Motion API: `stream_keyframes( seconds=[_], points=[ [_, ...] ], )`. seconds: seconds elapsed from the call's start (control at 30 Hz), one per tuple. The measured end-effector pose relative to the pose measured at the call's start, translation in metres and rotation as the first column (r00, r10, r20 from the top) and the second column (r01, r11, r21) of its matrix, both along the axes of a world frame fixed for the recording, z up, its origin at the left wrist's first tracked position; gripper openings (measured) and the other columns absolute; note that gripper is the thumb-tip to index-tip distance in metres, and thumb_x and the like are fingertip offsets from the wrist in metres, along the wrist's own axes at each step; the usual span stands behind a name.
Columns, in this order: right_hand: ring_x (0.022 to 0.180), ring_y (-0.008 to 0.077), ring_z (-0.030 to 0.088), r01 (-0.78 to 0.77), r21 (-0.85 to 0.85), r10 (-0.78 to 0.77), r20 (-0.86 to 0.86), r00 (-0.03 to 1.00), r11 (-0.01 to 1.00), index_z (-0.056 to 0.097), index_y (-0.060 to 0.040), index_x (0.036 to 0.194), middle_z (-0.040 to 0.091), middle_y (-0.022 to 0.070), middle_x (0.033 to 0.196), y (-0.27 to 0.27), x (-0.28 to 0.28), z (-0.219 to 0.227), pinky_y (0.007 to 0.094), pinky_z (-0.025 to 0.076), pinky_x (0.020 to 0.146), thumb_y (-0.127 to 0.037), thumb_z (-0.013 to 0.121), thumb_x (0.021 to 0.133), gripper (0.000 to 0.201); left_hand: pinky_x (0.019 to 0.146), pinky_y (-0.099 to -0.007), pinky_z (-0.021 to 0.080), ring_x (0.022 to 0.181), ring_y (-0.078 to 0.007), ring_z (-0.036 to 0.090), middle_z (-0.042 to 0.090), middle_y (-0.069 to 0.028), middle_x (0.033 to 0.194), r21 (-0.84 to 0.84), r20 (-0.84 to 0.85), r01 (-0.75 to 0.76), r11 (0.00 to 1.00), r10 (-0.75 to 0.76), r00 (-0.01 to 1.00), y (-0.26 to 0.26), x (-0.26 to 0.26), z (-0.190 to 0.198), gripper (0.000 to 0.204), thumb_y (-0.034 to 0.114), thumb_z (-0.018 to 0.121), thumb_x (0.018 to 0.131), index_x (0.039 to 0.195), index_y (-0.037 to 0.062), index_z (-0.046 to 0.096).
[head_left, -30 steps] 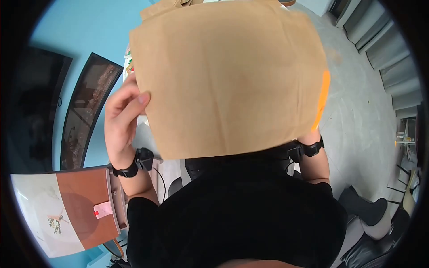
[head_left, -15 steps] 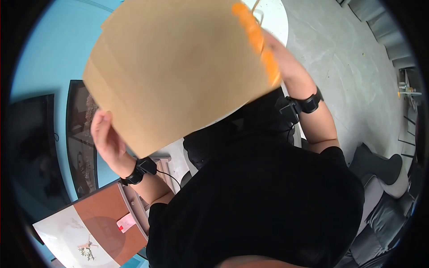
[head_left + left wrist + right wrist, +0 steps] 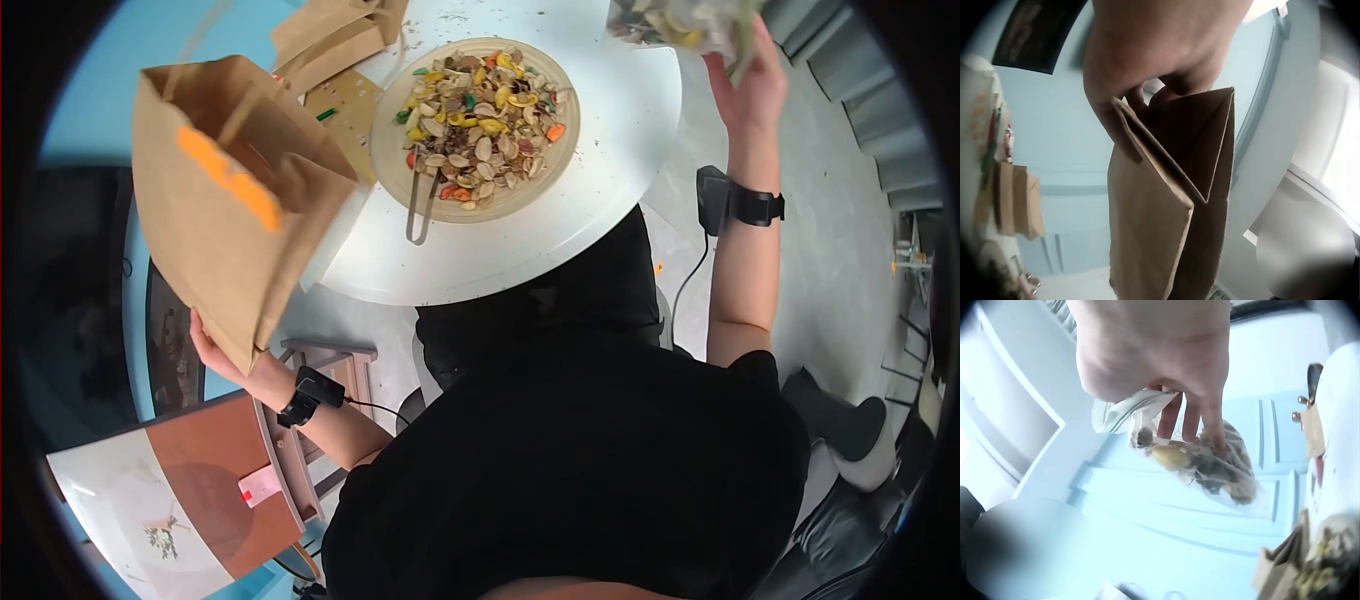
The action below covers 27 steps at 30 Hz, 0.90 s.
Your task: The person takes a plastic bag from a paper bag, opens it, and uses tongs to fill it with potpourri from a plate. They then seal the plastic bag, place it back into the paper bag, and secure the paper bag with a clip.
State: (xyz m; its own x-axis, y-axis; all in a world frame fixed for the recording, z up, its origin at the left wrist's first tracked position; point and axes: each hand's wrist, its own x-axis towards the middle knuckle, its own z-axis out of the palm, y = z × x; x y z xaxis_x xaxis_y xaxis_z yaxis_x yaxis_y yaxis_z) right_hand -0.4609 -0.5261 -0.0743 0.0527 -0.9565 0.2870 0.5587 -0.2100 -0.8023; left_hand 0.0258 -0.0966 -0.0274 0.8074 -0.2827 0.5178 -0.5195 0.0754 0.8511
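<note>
On the left of the head view, my left hand (image 3: 225,355) grips one end of a brown paper bag (image 3: 210,190) marked with an orange stripe. The bag is tilted, its mouth facing up toward the table. Close up in the left wrist view, the fingers hold the folded paper edge (image 3: 1154,169). Out at the upper right, my right hand (image 3: 752,95) holds a clear zip bag (image 3: 672,24) of dried pieces. In the right wrist view the clear bag (image 3: 1210,465) dangles under curled fingers, a yellowish piece showing through the plastic.
A round plate (image 3: 388,160) heaped with mixed dried pieces stands on the white table (image 3: 620,130). Metal tongs (image 3: 418,215) lean over its near rim. Another brown paper bag (image 3: 330,45) stands behind, left of the plate. A wooden stool (image 3: 330,365) is at the lower left.
The paper bag has swung down and left, uncovering the table and plate. My right hand has left the bag and moved up and right, now holding the clear bag.
</note>
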Motion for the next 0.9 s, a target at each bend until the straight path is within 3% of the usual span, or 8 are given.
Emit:
stream_keyframes(
  seconds=[0.07,0.17,0.23,0.4,0.6,0.67,0.83,0.9],
  points=[
    [0.112,0.0220,0.061,-0.042,-0.276,-0.091,-0.450,0.888,0.960,0.064,-0.0055,0.110,0.069,0.0036,0.118,-0.044,0.008,-0.033,0.0356,0.047,0.098,-0.021,0.057,0.100,0.020,0.103,-0.0375,0.051,0.120,-0.0258,0.063,0.062,-0.0188,0.134,0.049,0.059,0.018,0.999,-0.020,0.998,0.005,0.001,-0.003,0.043,0.015,0.060,0.098,0.135,-0.0079,0.055],
    [0.104,0.0281,0.064,-0.135,-0.546,-0.443,-0.780,0.442,0.827,0.065,-0.0035,0.106,0.071,0.0117,0.112,-0.010,0.061,-0.042,0.0381,0.049,0.094,-0.021,0.060,0.100,0.019,0.100,-0.0381,0.050,0.118,-0.0258,0.062,0.062,-0.0190,0.133,-0.021,-0.095,0.156,0.988,-0.157,0.983,-0.001,0.006,0.003,0.049,0.018,0.066,0.097,0.136,-0.0076,0.054],
    [0.110,0.0321,0.066,-0.353,-0.241,-0.210,-0.970,0.125,0.904,0.064,-0.0014,0.107,0.071,0.0181,0.114,-0.001,0.069,-0.037,0.0393,0.048,0.100,-0.021,0.063,0.099,0.021,0.099,-0.0407,0.051,0.117,-0.0281,0.062,0.062,-0.0195,0.132,-0.291,-0.288,0.215,0.932,-0.299,0.910,-0.007,0.023,0.001,0.045,0.021,0.063,0.099,0.135,-0.0048,0.055],
    [0.106,0.0358,0.066,-0.093,-0.649,-0.532,-0.689,0.492,0.755,0.066,-0.0036,0.110,0.071,0.0174,0.111,0.062,0.098,0.008,0.0420,0.051,0.094,-0.016,0.073,0.090,0.025,0.095,-0.0473,0.054,0.113,-0.0339,0.063,0.062,-0.0208,0.131,-0.726,-0.466,0.103,0.680,-0.596,0.654,-0.025,0.020,-0.019,0.037,0.027,0.056,0.105,0.132,0.0021,0.058],
    [0.116,0.0278,0.064,-0.481,-0.403,0.093,-0.684,0.724,0.778,0.053,-0.0037,0.140,0.064,0.0155,0.127,0.213,0.193,0.054,0.0404,0.051,0.097,-0.028,0.083,0.083,0.069,0.104,-0.0436,0.051,0.125,-0.0278,0.060,0.063,-0.0156,0.134,-0.670,-0.302,0.438,0.599,-0.760,0.576,-0.089,-0.048,-0.033,0.035,0.008,0.057,0.099,0.133,0.0016,0.057],
    [0.112,0.0232,0.065,-0.518,-0.249,0.276,-0.621,0.734,0.818,0.054,-0.0021,0.138,0.066,0.0148,0.124,0.216,0.213,0.062,0.0387,0.051,0.097,-0.023,0.078,0.089,0.059,0.095,-0.0443,0.056,0.120,-0.0266,0.063,0.061,-0.0137,0.136,-0.649,-0.369,0.362,0.669,-0.693,0.620,-0.117,-0.087,-0.023,0.044,0.006,0.061,0.097,0.139,0.0046,0.051],
    [0.083,0.0140,0.070,-0.735,-0.114,0.579,-0.541,0.610,0.669,0.053,-0.0002,0.134,0.072,0.0088,0.101,0.176,0.247,0.086,0.0302,0.057,0.070,-0.020,0.064,0.100,0.041,0.103,-0.0529,0.055,0.129,-0.0325,0.060,0.058,-0.0134,0.144,-0.773,-0.265,0.428,0.469,-0.851,0.453,-0.085,-0.068,0.010,0.050,0.026,0.054,0.107,0.151,0.0072,0.041],
    [0.083,0.0126,0.070,-0.785,-0.064,0.649,-0.523,0.552,0.616,0.055,0.0010,0.130,0.072,0.0084,0.103,0.171,0.259,0.094,0.0288,0.058,0.067,-0.018,0.063,0.101,0.035,0.102,-0.0480,0.056,0.127,-0.0300,0.062,0.059,-0.0157,0.142,-0.715,-0.292,0.364,0.597,-0.728,0.621,-0.075,-0.041,0.008,0.048,0.030,0.052,0.108,0.149,0.0063,0.044]
  ],
)
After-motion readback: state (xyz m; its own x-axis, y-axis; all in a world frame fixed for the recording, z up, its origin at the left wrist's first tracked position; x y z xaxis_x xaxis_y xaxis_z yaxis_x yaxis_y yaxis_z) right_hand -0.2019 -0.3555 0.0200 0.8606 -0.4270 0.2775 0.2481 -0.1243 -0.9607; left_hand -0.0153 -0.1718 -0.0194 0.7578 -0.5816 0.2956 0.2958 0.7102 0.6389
